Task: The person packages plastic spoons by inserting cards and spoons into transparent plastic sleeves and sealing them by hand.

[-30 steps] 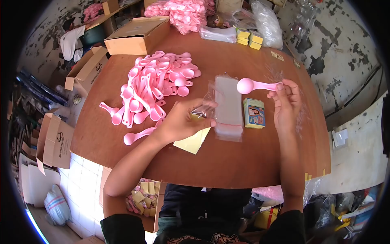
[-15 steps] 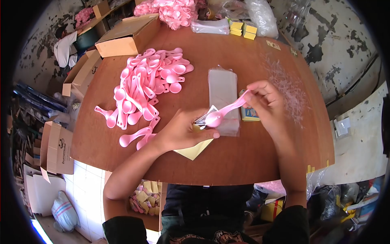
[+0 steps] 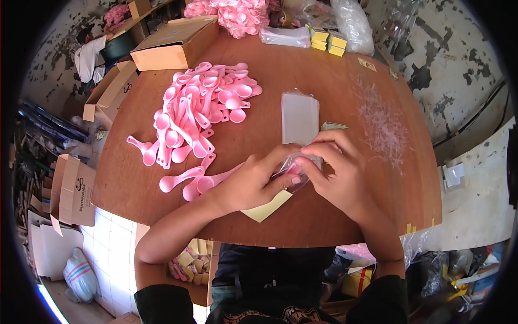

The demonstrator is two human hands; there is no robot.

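Both hands meet near the front of the table around a small clear plastic bag (image 3: 302,183). My left hand (image 3: 251,183) is closed on it from the left, thumb on top. Part of a pink spoon (image 3: 294,168) shows between the hands, seemingly inside the bag; the rest is hidden. A pale yellow card (image 3: 268,207) sticks out below my left hand. With bent fingers, my right hand (image 3: 342,173) pinches the upper edge of the bag. Behind the hands lies a stack of flat clear bags (image 3: 300,116), with a small coloured packet (image 3: 333,126) beside it.
A heap of pink spoons (image 3: 208,97) covers the table's left side. Plastic strips (image 3: 382,124) lie scattered at right. A cardboard box (image 3: 175,43), bagged spoons (image 3: 237,16) and yellow card stacks (image 3: 328,40) stand at the back. Another person (image 3: 89,56) is at far left.
The pink spoon, held by its handle in my right hand before, has gone down between the hands. My right hand has moved left and down and now pinches the bag's edge.
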